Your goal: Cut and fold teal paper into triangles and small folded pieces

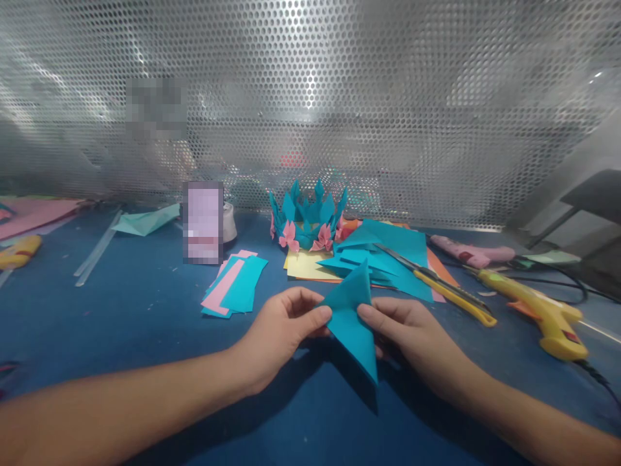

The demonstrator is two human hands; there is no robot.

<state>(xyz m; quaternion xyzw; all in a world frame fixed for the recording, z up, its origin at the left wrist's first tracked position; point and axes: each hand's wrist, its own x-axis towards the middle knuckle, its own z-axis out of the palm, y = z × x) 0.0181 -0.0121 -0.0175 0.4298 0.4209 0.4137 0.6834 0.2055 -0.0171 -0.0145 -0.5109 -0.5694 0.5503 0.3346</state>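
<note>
A folded teal paper piece [353,317], pointed at top and bottom, is held a little above the blue table [145,310]. My left hand [279,333] pinches its left edge with thumb and fingers closed. From the other side my right hand [412,333] grips its right edge, thumb on the front face. Both forearms reach in from the bottom corners.
Behind the hands lie a teal and pink paper crown [308,220], a heap of teal, yellow and orange sheets [383,255], yellow-handled scissors [436,281], a yellow glue gun [538,310] and a pink one [468,252]. Teal and pink strips [233,285] lie left. A perforated metal screen [310,97] closes the back.
</note>
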